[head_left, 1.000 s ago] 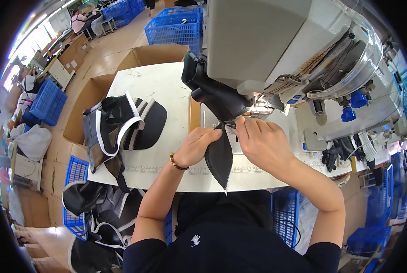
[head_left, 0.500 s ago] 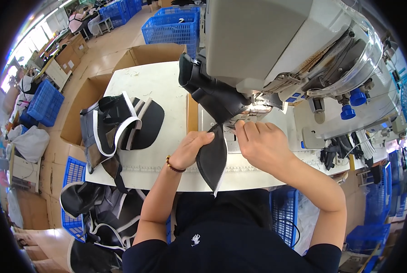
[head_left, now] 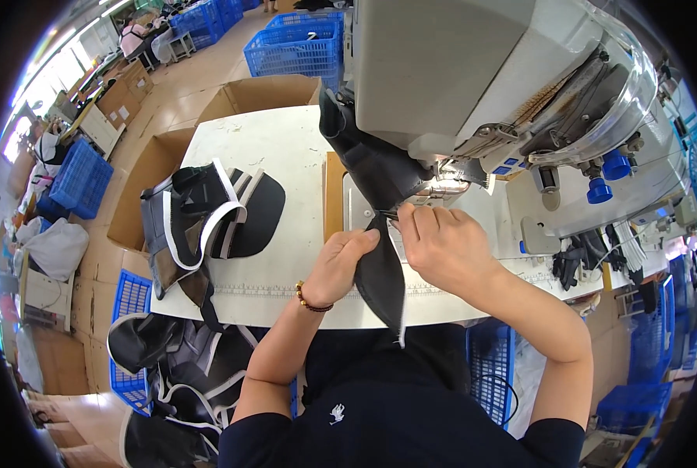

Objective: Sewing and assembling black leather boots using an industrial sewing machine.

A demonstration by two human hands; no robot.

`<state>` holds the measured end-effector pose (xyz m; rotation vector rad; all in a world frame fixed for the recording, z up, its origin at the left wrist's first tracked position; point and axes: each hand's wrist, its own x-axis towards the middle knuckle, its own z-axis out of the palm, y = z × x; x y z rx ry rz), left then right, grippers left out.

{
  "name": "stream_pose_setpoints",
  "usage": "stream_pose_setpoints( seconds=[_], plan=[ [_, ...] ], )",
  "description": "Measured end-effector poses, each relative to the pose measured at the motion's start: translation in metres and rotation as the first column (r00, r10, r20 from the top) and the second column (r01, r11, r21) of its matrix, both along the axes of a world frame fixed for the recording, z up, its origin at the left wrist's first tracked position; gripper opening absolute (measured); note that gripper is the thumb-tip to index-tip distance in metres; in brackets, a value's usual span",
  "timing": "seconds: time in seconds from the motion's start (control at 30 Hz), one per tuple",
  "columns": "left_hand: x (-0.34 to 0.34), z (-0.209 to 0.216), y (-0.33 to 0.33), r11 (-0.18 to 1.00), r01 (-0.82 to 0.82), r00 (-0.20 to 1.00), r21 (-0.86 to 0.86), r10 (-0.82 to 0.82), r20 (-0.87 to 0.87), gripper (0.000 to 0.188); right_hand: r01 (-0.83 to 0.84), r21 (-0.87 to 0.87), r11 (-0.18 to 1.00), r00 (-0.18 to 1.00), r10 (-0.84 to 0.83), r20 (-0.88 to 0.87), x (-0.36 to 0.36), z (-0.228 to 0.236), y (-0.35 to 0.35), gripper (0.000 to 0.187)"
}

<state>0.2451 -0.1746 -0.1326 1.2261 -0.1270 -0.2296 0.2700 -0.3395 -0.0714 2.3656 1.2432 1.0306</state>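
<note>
A black leather boot upper [head_left: 380,168] lies partly under the head of a sewing machine [head_left: 434,70]. Below it hangs a leaf-shaped black leather piece [head_left: 381,285] with a pale edge, its narrow top meeting the upper. My left hand [head_left: 339,265] is closed on the leaf-shaped piece near that top, thumb uppermost. At the same junction my right hand [head_left: 446,243] is closed in a pinch, fingers curled. A thin dark tip shows at its fingertips; whether this is a small tool or leather I cannot tell. The machine's needle area is mostly hidden.
White-edged black uppers [head_left: 189,214] are piled on the white table [head_left: 286,132], left of my hands. More uppers [head_left: 177,366] fill a blue crate [head_left: 132,296] below its left edge. Cardboard boxes [head_left: 150,183] border the far left. Black and white strips [head_left: 598,253] lie at right.
The boot upper and leaf-shaped piece have shifted slightly right, my left hand along with them. My right hand has come to the junction, and the thin dark tip now shows.
</note>
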Motion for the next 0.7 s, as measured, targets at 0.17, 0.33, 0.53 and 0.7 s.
stream_pose_setpoints(
  seconds=[0.17,0.33,0.53,0.7],
  plan=[
    [-0.001,-0.011,0.010,0.991,0.028,0.993,-0.132,-0.042,-0.107,0.030,-0.019,0.002,1.000,0.999,0.019,-0.048,-0.002,0.001,-0.006,0.022],
    [-0.006,-0.013,0.012,0.989,0.022,0.993,-0.146,-0.039,-0.112,0.030,-0.010,0.050,0.999,0.998,0.013,-0.054,-0.010,-0.004,-0.010,0.024],
    [-0.010,-0.006,0.008,0.996,0.017,0.999,-0.086,-0.021,-0.050,0.031,-0.030,0.091,0.995,0.999,0.028,0.024,-0.006,-0.007,-0.004,0.024],
    [-0.015,-0.003,0.000,1.000,-0.023,1.000,-0.005,0.023,0.012,0.032,-0.003,0.057,0.998,0.997,-0.002,0.077,-0.008,-0.008,0.000,0.022]
  ],
)
